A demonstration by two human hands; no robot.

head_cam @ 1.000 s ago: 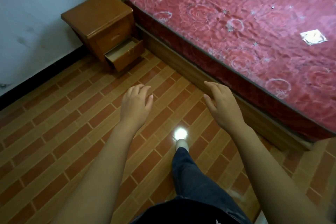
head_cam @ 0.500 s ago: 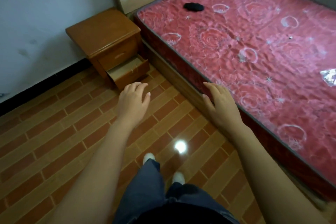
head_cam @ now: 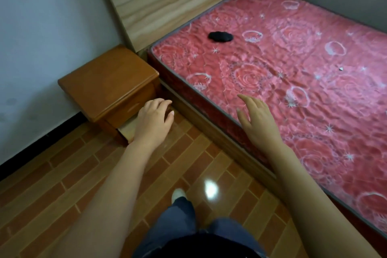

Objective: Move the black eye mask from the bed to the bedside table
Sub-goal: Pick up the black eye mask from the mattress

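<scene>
The small black cloth eye mask (head_cam: 220, 36) lay on the red flowered bed (head_cam: 293, 81), untouched. Both the left hand (head_cam: 154, 120) and right hand (head_cam: 256, 119) were loose and held nothing. The brown wooden bedside table (head_cam: 109, 81) waited.

The black eye mask (head_cam: 220, 36) looks like soft matt cloth on the bed (head_cam: 293, 94) with its quilted, faintly shiny red fabric, beside a smooth varnished wooden bedside table (head_cam: 109, 77), a pale grained wood headboard (head_cam: 173, 0) and glossy floor tiles (head_cam: 62, 184)

Home bedroom: bed (head_cam: 293, 90), bedside table (head_cam: 109, 77)
</scene>
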